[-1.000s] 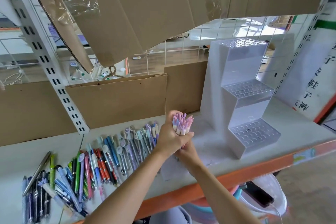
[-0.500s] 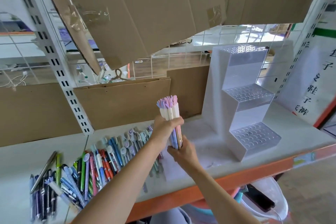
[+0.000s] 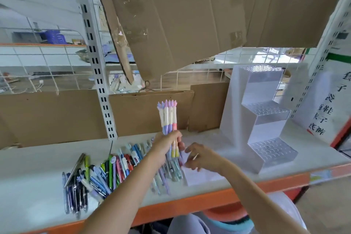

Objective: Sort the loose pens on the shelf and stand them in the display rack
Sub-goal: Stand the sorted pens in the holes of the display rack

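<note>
My left hand (image 3: 164,145) grips a bundle of pastel pens (image 3: 168,118) upright above the shelf, their purple and pink tops pointing up. Just right of the bundle's lower end hovers my right hand (image 3: 202,156), fingers loosely spread, off the pens and holding nothing. Several loose pens (image 3: 106,171) in blue, green, red and black lie spread on the white shelf (image 3: 34,180) to the left and under my left arm. The clear three-step display rack (image 3: 266,119) stands at the right with no pens in its holes.
Cardboard sheets (image 3: 171,15) hang overhead and line the back of the shelf. A slotted white upright (image 3: 96,66) rises behind the pens. The shelf has an orange front edge (image 3: 190,207). A sign with printed characters (image 3: 330,104) stands at the far right.
My left hand has raised the pen bundle and now holds it lower on the barrels. My right hand has let go of the bundle's base and moved slightly right.
</note>
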